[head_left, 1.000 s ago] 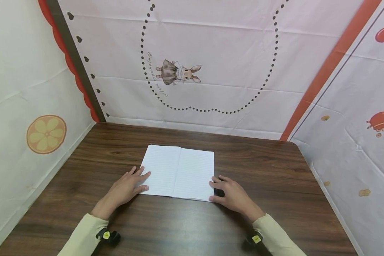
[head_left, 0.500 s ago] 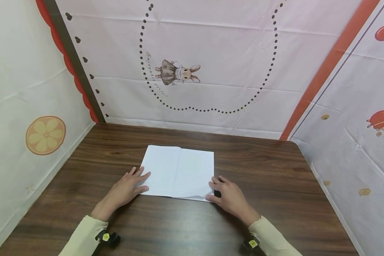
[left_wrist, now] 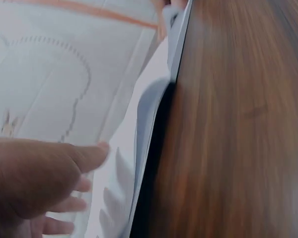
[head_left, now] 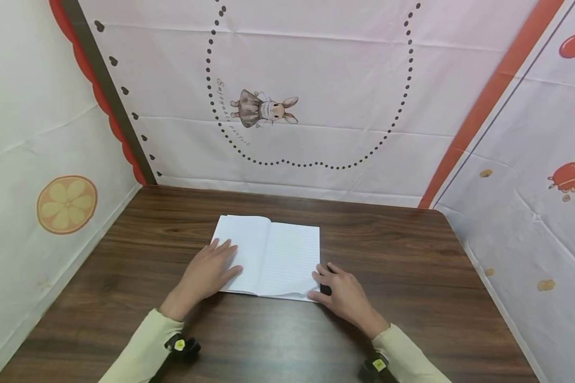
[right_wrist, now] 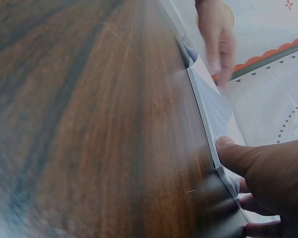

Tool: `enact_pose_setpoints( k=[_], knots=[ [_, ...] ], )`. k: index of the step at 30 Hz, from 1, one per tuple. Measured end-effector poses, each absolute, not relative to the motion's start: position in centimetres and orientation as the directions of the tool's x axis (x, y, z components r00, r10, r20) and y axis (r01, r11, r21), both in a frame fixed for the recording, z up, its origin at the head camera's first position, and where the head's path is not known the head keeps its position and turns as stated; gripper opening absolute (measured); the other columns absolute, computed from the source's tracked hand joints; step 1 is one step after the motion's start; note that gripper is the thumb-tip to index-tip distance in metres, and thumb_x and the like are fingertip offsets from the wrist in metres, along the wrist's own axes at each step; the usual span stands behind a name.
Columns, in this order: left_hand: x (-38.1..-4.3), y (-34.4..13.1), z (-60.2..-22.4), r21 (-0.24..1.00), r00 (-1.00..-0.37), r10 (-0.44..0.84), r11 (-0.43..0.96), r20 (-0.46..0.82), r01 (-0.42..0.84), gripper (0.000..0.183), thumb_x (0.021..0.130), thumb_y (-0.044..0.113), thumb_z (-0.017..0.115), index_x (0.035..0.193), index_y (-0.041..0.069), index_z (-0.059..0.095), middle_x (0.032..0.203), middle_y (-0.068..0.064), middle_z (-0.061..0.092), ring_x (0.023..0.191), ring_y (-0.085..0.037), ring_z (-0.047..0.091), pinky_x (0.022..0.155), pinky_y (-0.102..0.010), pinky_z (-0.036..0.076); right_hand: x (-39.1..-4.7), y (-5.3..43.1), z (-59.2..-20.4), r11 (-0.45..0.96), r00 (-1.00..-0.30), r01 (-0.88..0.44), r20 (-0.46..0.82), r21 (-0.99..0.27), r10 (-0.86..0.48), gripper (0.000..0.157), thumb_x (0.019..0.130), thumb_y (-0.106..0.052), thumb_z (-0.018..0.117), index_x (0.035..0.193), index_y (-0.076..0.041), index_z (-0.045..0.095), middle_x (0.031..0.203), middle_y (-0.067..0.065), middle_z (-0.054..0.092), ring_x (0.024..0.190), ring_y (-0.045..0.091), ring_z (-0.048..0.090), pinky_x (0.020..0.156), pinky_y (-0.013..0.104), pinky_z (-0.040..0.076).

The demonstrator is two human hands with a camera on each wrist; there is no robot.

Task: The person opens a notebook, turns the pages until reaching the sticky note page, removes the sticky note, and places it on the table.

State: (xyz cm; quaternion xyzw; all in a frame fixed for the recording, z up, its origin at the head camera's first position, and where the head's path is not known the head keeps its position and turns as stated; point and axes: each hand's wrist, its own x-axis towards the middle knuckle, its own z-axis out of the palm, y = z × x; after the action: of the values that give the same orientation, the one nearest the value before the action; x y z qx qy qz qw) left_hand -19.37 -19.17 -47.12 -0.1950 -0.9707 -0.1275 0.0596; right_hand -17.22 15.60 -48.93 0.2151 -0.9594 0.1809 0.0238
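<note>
An open notebook point(head_left: 292, 255) with faintly lined white pages lies on the table, its spine running away from me. My left hand point(head_left: 208, 271) is over the left page, fingers spread and fairly straight. In the left wrist view, that left hand point(left_wrist: 39, 183) hovers at or just above the paper; contact cannot be told. My right hand point(head_left: 347, 298) grips the near right corner of the notebook. In the right wrist view, the right thumb point(right_wrist: 233, 153) presses the page edges while the fingers lie along the side, partly hidden. One right-page corner point(right_wrist: 216, 101) bends up.
Dark wood-grain table point(head_left: 393, 250) surrounds the notebook. A white printed cloth point(head_left: 326, 90) with a rabbit figure hangs behind it, with more cloth along the left and right sides. A black wrist camera point(head_left: 184, 348) sits by the left sleeve.
My left hand has slid right and slightly away, from the notebook's left edge onto the left page. My right thumb has shifted a little left, and the near right page corner has lifted.
</note>
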Motion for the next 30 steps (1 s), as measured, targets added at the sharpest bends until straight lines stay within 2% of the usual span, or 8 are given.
enact_pose_setpoints(
  k=[3, 6, 11, 15, 19, 24, 30],
  knots=[
    [-19.7, -16.6, -46.7, 0.206, -0.869, 0.426, 0.854, 0.254, 0.478, 0.057, 0.098, 0.041, 0.068, 0.137, 0.001, 0.062, 0.147, -0.022, 0.056, 0.14, -0.045, 0.046, 0.113, -0.057, 0.039, -17.2, 15.6, -48.9, 0.84, -0.906, -0.422, 0.124, -0.34, -0.405, 0.056, 0.088, -0.047, 0.078, 0.131, -0.011, 0.071, 0.142, 0.01, 0.063, 0.136, 0.039, 0.053, 0.105, 0.057, 0.048],
    [-19.9, -14.3, -46.5, 0.215, -0.815, 0.504, 0.795, 0.286, 0.567, 0.059, 0.097, 0.047, 0.067, 0.138, 0.005, 0.063, 0.149, -0.016, 0.055, 0.141, -0.039, 0.047, 0.112, -0.054, 0.042, -17.3, 15.7, -48.9, 0.838, -0.905, -0.423, 0.119, -0.344, -0.408, 0.056, 0.088, -0.047, 0.078, 0.131, -0.011, 0.071, 0.142, 0.01, 0.062, 0.137, 0.039, 0.052, 0.105, 0.058, 0.047],
    [-20.1, -11.5, -46.7, 0.219, -0.73, 0.637, 0.697, 0.248, 0.683, 0.071, 0.092, 0.061, 0.065, 0.142, 0.01, 0.061, 0.154, -0.009, 0.051, 0.145, -0.031, 0.045, 0.115, -0.05, 0.04, -17.4, 15.8, -48.8, 0.834, -0.9, -0.434, 0.123, -0.342, -0.418, 0.056, 0.089, -0.046, 0.077, 0.131, -0.01, 0.071, 0.141, 0.011, 0.063, 0.136, 0.041, 0.053, 0.104, 0.058, 0.048],
    [-19.9, -9.8, -47.4, 0.169, -0.665, 0.717, 0.643, 0.208, 0.747, 0.077, 0.089, 0.069, 0.064, 0.141, 0.012, 0.061, 0.154, -0.007, 0.052, 0.145, -0.03, 0.044, 0.115, -0.047, 0.041, -17.4, 15.9, -49.0, 0.828, -0.891, -0.454, 0.137, -0.331, -0.433, 0.055, 0.089, -0.045, 0.077, 0.131, -0.009, 0.071, 0.14, 0.012, 0.064, 0.134, 0.041, 0.054, 0.103, 0.058, 0.049],
    [-19.7, -8.6, -48.3, 0.138, -0.632, 0.757, 0.616, 0.168, 0.775, 0.078, 0.087, 0.072, 0.063, 0.138, 0.014, 0.064, 0.153, -0.007, 0.052, 0.144, -0.028, 0.046, 0.114, -0.045, 0.043, -17.2, 16.0, -49.1, 0.828, -0.89, -0.455, 0.134, -0.328, -0.436, 0.055, 0.089, -0.045, 0.077, 0.131, -0.009, 0.071, 0.14, 0.012, 0.063, 0.135, 0.041, 0.054, 0.103, 0.058, 0.049],
    [-19.5, -7.7, -49.1, 0.138, -0.619, 0.772, 0.604, 0.147, 0.785, 0.072, 0.087, 0.07, 0.064, 0.134, 0.015, 0.066, 0.149, -0.008, 0.056, 0.139, -0.026, 0.051, 0.111, -0.044, 0.046, -17.2, 15.9, -49.1, 0.835, -0.896, -0.442, 0.117, -0.33, -0.428, 0.055, 0.09, -0.046, 0.076, 0.132, -0.011, 0.07, 0.143, 0.009, 0.062, 0.137, 0.039, 0.052, 0.105, 0.058, 0.048],
    [-19.8, -7.3, -48.8, 0.099, -0.596, 0.783, 0.588, 0.18, 0.803, 0.052, 0.092, 0.056, 0.068, 0.126, 0.017, 0.071, 0.138, -0.005, 0.064, 0.13, -0.023, 0.058, 0.106, -0.041, 0.049, -17.4, 15.9, -48.9, 0.832, -0.899, -0.432, 0.101, -0.349, -0.425, 0.057, 0.091, -0.048, 0.075, 0.134, -0.012, 0.069, 0.145, 0.008, 0.06, 0.139, 0.039, 0.051, 0.106, 0.058, 0.047]
  ],
)
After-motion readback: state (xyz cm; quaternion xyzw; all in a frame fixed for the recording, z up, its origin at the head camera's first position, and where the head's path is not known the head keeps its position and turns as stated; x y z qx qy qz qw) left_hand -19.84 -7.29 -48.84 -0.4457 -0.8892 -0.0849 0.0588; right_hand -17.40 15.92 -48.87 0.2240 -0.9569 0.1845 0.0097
